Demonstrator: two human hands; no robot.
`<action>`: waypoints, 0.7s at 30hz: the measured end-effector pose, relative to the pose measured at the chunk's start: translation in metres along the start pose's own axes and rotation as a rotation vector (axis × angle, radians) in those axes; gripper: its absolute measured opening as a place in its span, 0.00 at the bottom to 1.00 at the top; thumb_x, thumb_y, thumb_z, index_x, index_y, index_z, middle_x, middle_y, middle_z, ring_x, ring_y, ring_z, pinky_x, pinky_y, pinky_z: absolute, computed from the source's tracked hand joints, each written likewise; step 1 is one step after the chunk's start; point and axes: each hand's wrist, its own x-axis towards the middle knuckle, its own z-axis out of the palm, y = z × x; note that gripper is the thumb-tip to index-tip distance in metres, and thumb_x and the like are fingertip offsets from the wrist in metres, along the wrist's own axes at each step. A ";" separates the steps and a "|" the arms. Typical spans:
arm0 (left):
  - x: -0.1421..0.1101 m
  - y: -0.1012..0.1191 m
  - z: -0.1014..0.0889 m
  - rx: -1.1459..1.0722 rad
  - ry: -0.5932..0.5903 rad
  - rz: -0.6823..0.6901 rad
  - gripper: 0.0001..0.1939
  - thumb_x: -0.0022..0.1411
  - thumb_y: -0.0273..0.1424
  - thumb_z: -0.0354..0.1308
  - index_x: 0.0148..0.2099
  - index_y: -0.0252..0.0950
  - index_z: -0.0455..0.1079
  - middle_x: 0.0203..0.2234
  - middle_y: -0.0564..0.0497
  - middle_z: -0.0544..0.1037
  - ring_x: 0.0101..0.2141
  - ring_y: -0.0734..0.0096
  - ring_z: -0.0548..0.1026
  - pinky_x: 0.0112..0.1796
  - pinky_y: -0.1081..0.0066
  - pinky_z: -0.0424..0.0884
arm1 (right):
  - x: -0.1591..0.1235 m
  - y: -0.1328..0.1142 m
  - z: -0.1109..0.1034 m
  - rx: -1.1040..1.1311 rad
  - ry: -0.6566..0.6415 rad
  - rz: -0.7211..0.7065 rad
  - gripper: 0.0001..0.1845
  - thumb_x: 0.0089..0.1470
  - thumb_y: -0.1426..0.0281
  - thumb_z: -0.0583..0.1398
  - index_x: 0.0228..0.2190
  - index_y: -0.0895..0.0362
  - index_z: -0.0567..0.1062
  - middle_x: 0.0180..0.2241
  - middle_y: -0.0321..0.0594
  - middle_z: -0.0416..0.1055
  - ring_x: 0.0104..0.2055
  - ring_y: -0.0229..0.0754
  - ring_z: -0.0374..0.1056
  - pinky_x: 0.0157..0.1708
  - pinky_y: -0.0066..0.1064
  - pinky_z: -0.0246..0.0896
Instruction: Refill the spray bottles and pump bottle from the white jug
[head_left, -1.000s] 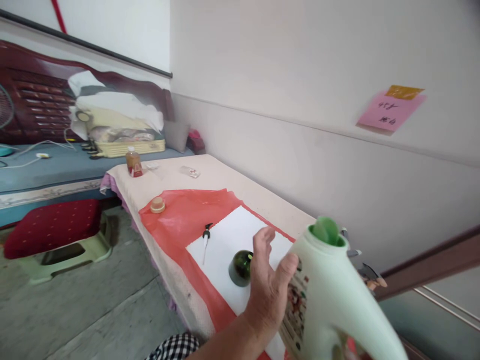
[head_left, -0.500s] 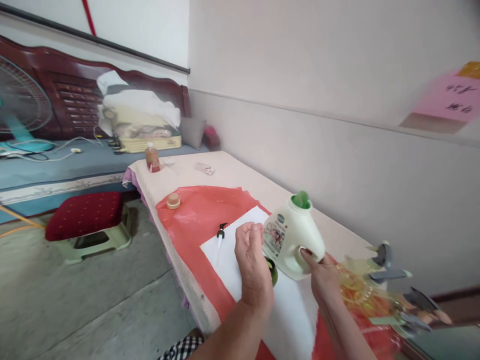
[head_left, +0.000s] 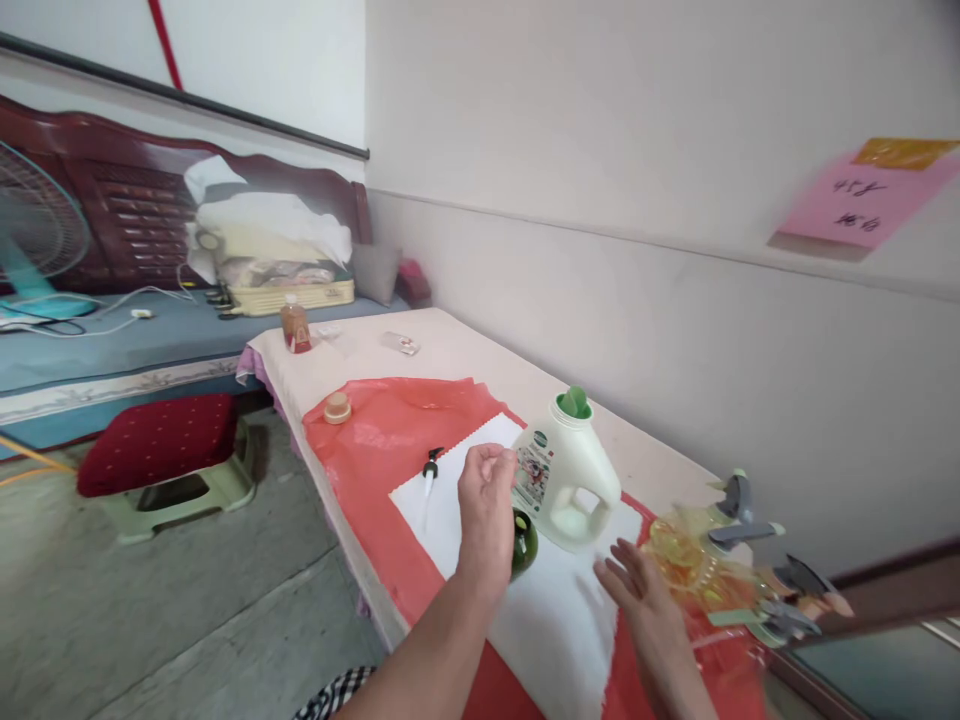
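Note:
A pale green detergent jug [head_left: 574, 465] with a green spout in its uncapped neck stands on a white cloth [head_left: 555, 620]. My left hand [head_left: 484, 510] is raised in front of the jug's label side, fingers curled in toward the thumb; whatever they hold, if anything, is hidden. Partly behind that wrist is a dark green round bottle [head_left: 527, 545] with an open neck. To the right of the jug, my right hand [head_left: 649, 605] is open, fingers apart and not touching it. A black pump head with a pale tube [head_left: 430, 468] lies at the cloth's left edge.
A beige cap [head_left: 337, 407] rests on the red plastic sheet [head_left: 375, 500]. Yellowish spray bottles [head_left: 697, 560] crowd the table's right end. A reddish-brown bottle [head_left: 295, 328] stands at the far end. A red-cushioned stool [head_left: 161, 445] is to the left; a wall borders the right.
My right hand has let go of the jug's handle and drawn back from it, its fingers spreading. The jug now stands on its own. My left hand's fingers look more curled.

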 end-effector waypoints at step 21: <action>0.098 -0.061 -0.080 1.598 -0.083 0.009 0.28 0.59 0.22 0.46 0.62 0.41 0.62 0.41 0.40 0.77 0.44 0.54 0.75 0.40 0.64 0.68 | -0.048 -0.025 -0.013 0.125 -0.343 -0.020 0.24 0.46 0.56 0.62 0.42 0.55 0.70 0.49 0.51 0.72 0.48 0.52 0.71 0.48 0.41 0.63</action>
